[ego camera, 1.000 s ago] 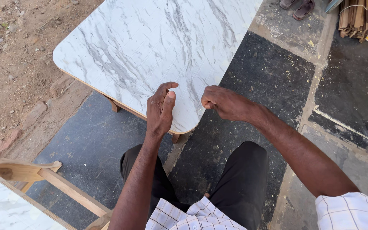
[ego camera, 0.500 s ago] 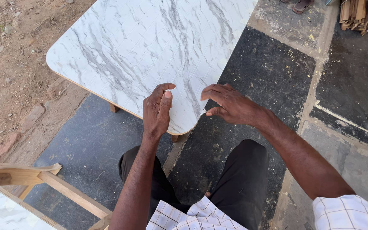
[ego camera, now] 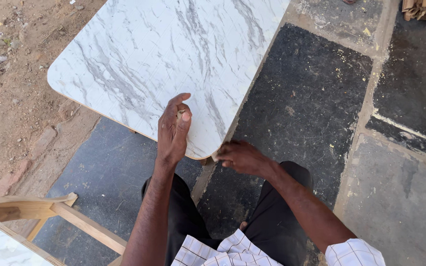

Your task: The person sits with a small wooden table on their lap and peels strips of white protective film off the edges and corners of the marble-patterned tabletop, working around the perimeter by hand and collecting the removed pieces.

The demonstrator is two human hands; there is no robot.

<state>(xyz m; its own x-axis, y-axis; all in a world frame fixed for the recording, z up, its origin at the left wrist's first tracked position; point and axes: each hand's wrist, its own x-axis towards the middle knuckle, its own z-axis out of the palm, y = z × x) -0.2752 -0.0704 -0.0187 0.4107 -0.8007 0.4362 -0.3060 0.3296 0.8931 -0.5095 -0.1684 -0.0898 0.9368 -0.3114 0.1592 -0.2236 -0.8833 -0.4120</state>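
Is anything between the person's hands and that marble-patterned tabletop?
Nothing visible. The left hand rests flat on the white marble-patterned tabletop, and the right hand touches its near corner edge directly.

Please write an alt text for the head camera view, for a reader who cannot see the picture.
A seated person rests the left hand on a white marble-patterned tabletop, pinching something small, while the right hand touches its rounded near corner. Dark stone floor lies below, with a wooden frame at lower left.
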